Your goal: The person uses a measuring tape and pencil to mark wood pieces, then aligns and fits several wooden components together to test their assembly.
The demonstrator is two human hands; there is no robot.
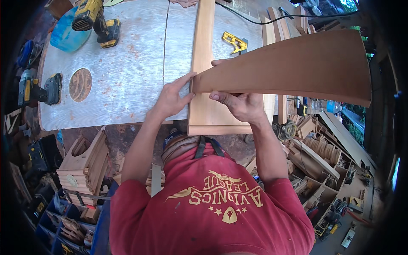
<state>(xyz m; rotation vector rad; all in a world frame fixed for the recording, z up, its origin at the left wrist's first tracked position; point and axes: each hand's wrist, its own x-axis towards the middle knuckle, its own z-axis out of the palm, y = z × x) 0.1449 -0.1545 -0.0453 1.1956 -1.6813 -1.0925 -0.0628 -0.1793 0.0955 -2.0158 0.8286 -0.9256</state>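
A long tapered brown wooden board [289, 66] slants across my front, its narrow end on the left and its wide end raised toward the right. My right hand [244, 105] is closed around it: the thumb lies at the near edge and a fingertip shows past the far edge. At the narrow end, my left hand [172, 98] has its index finger and thumb on the two corners. Beneath the tapered board are lighter wooden planks [212, 118] on the worktable [127, 85]. A yellow combination square [234, 42] lies beyond it.
At the far left stand a yellow-black cordless drill [95, 23] and a blue bowl-like object [70, 34]; another cordless tool [38, 89] rests on the left edge. A black cable [276, 20] crosses the back. Stacked wooden pieces [83, 161] stand below left; cluttered offcuts [314, 157] lie at right.
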